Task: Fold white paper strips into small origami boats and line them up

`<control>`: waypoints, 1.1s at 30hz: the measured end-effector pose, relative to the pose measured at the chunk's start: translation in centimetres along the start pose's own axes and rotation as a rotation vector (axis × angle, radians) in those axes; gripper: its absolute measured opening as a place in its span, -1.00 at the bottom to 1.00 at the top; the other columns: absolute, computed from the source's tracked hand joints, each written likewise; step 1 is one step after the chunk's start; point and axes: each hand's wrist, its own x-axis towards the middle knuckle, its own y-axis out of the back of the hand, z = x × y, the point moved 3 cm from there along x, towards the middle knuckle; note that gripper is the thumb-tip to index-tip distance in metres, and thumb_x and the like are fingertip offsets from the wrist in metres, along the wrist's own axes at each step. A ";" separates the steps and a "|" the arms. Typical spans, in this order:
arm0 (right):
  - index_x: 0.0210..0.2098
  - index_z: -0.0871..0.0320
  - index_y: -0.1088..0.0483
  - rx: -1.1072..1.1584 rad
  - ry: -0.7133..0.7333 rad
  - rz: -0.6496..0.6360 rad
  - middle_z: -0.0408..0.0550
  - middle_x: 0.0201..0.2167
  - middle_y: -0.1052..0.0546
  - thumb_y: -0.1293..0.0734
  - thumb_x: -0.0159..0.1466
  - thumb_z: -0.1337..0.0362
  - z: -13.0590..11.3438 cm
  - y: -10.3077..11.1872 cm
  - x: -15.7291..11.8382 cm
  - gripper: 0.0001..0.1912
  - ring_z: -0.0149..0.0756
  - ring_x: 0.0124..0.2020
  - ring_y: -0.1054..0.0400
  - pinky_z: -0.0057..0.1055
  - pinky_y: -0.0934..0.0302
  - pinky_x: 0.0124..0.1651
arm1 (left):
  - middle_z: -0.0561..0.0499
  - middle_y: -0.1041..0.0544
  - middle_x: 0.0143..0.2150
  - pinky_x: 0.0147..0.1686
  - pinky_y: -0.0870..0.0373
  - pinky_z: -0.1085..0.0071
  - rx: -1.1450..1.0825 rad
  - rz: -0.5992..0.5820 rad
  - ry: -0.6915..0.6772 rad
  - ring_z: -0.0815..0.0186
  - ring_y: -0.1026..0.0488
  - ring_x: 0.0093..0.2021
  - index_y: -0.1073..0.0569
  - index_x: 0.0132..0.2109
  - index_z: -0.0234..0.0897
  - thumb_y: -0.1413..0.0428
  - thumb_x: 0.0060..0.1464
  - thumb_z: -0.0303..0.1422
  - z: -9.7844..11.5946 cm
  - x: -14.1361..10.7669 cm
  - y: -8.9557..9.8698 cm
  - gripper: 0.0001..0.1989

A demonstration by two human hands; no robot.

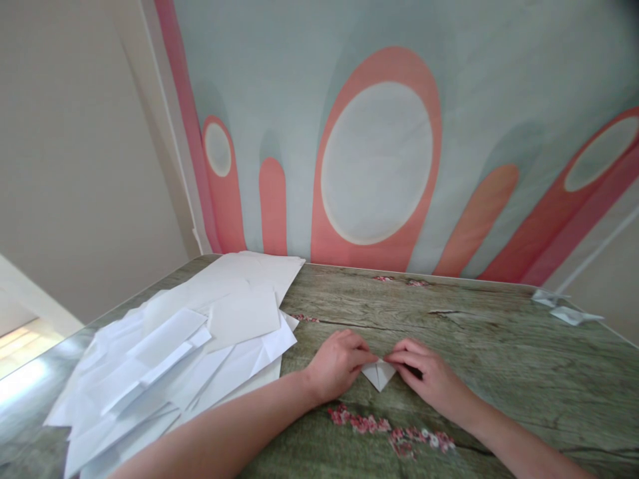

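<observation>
A small folded piece of white paper (379, 376) lies on the table between my two hands, its lower corner pointing toward me and a crease running down its middle. My left hand (340, 364) pinches its left upper edge between thumb and fingers. From the other side, my right hand (422, 370) grips the right upper edge near the top, thumb and index finger close together. The fingers of both hands partly cover the paper's upper part.
A large, loose pile of white paper sheets (244, 319) covers the table's left side, beside my left forearm. Two small folded white paper pieces (574, 315) rest at the far right edge. The wood-patterned table (504, 346) meets a patterned backdrop (294, 80) behind.
</observation>
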 end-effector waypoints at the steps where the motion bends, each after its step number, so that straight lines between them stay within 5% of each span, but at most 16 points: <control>1: -0.24 0.09 -0.44 -0.019 0.017 0.000 -0.04 -0.31 -0.42 -0.16 0.26 0.39 0.0 0.0 0.0 -0.76 -0.26 -0.24 -0.30 -0.32 -0.21 -0.19 | 0.01 -0.46 -0.23 -0.14 -0.21 0.37 0.012 -0.004 -0.010 0.28 -0.33 -0.17 -0.48 -0.09 -0.15 -0.03 0.12 -0.48 0.0 0.0 0.0 -0.75; 17: -0.16 0.05 -0.42 -0.148 0.057 0.020 -0.06 -0.34 -0.40 -0.21 0.27 0.36 -0.7 -0.9 0.5 -0.79 -0.26 -0.27 -0.28 -0.33 -0.20 -0.22 | 0.01 -0.44 -0.35 -0.23 -0.24 0.41 0.043 0.020 0.082 0.29 -0.36 -0.26 -0.52 -0.23 -0.20 -0.06 0.12 -0.34 0.0 1.0 -0.2 -0.86; 25: -0.20 0.07 -0.44 -0.266 0.141 0.019 -0.05 -0.37 -0.39 -0.20 0.28 0.35 -1.0 -0.8 0.1 -0.80 -0.25 -0.29 -0.27 -0.32 -0.20 -0.26 | -0.03 -0.44 -0.35 -0.23 -0.23 0.38 0.145 -0.024 -0.031 0.27 -0.34 -0.28 -0.50 -0.33 -0.27 0.00 0.17 -0.25 0.8 0.7 0.0 -0.74; 29: -0.23 0.09 -0.44 -0.274 0.157 0.031 -0.05 -0.36 -0.39 -0.19 0.28 0.34 -1.1 -0.7 0.1 -0.81 -0.26 -0.30 -0.27 -0.33 -0.21 -0.27 | -0.06 -0.45 -0.26 -0.19 -0.26 0.40 -0.019 -0.072 -0.059 0.26 -0.37 -0.24 -0.50 -0.17 -0.26 -0.04 0.11 -0.18 0.7 0.3 1.1 -0.72; 33: -0.23 0.09 -0.43 -0.277 0.142 0.020 -0.05 -0.36 -0.40 -0.19 0.29 0.34 -1.0 -0.8 0.1 -0.81 -0.26 -0.29 -0.29 -0.34 -0.21 -0.27 | -0.05 -0.45 -0.15 -0.12 -0.27 0.44 -0.224 -0.170 -0.103 0.29 -0.40 -0.18 -0.43 0.00 -0.21 -0.05 0.07 -0.39 -0.3 -0.2 2.4 -0.68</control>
